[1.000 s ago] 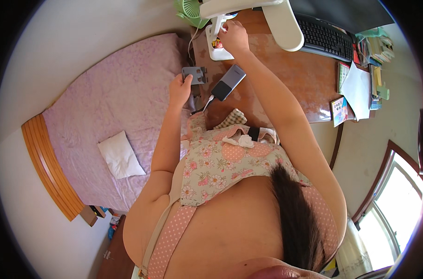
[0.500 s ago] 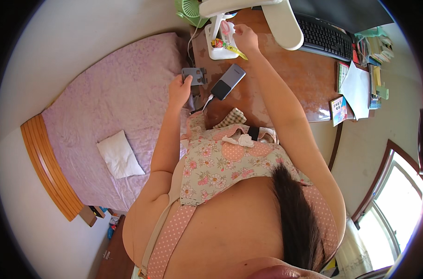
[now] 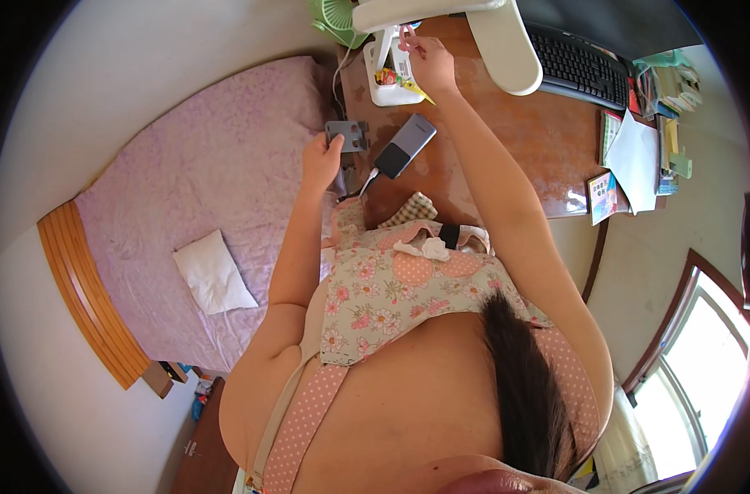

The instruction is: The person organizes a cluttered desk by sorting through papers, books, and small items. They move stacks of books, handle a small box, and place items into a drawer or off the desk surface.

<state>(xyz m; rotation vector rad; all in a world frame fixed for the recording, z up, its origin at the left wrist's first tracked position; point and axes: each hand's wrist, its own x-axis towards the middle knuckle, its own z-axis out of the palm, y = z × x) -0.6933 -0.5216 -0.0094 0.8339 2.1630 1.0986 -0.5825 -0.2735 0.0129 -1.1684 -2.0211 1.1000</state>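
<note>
My left hand (image 3: 320,161) is closed on a flat grey plate with cut-outs (image 3: 348,137), possibly a folding stand, at the desk's left edge. Over the white lamp base (image 3: 381,96), my right hand (image 3: 432,66) pinches a small pink loop-shaped item (image 3: 405,38); its kind is too small to make out. A red-and-yellow wrapped item (image 3: 386,76) sits in the base's tray, with a yellow pointed strip (image 3: 418,89) sticking out below my right hand. Between my forearms lies a grey and black slab-shaped device (image 3: 404,146), plugged into a white cable (image 3: 369,180).
The white lamp arm (image 3: 507,49) hangs over the brown desk (image 3: 507,132). A green fan (image 3: 335,20) stands at the back left, a black keyboard (image 3: 577,66) at the back right. Papers (image 3: 634,156) and books line the right edge. A bed (image 3: 210,156) is at left.
My right hand has shifted slightly up and left and now grips the pink item, which was lying on the lamp base. My left hand with the grey plate has barely moved.
</note>
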